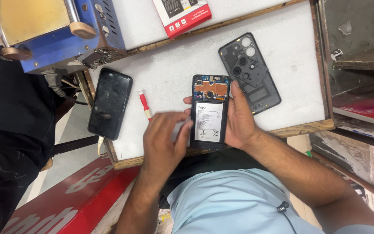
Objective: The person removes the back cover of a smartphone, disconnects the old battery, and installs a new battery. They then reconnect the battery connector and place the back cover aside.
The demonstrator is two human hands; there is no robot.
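So here's where I'm at: opened phone (211,112) is cradled in my right hand (241,119), fingers wrapped round its right edge and thumb side tucked behind, sitting just over the front edge of the white worktop (174,73). Back is off, so the white battery (209,121) and the copper-coloured shield over the board (211,89) are showing. My left hand (165,136) is curled and coming in at the phone's left edge, fingertips pinched around something small and pale. It's motion-blurred, so I honestly can't tell if it's a pick, a tab or just my fingers.

The removed back cover (249,73) lies inside-up just to the right, near but not touching. A second dark phone (110,103) lies face-up off to the left, and the red-and-white screwdriver (144,104) sits between it and my left hand.

Looks to me like the battery stage of the teardown. Next bit probably calls for a gentle, flat pry along the side, with the right hand clamping steady, without bending the cell.
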